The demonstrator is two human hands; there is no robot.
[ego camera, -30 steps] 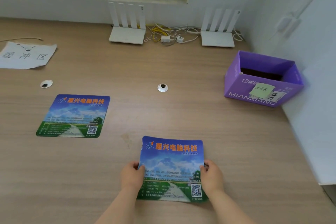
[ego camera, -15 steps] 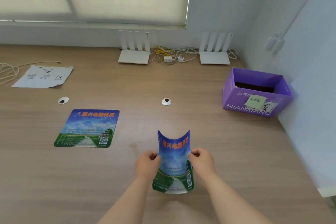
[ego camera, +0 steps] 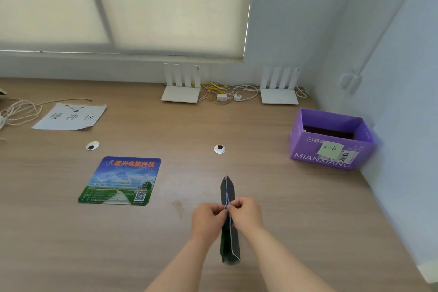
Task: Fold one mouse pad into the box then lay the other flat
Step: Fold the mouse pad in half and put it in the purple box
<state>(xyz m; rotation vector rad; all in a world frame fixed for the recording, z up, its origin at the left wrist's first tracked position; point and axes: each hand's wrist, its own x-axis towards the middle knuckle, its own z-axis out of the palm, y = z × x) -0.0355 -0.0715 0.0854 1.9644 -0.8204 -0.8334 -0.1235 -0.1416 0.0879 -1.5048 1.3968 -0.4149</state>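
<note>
Both hands, left (ego camera: 206,218) and right (ego camera: 246,214), pinch the folded pad (ego camera: 228,220) shut at its top edges; its long axis runs near to far, black backing outward, left of the box (ego camera: 331,140).

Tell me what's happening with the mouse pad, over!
Left hand and right hand pinch the folded mouse pad shut, dark side out. Other mouse pad flat on table. Purple box open at right, path clear.
</note>
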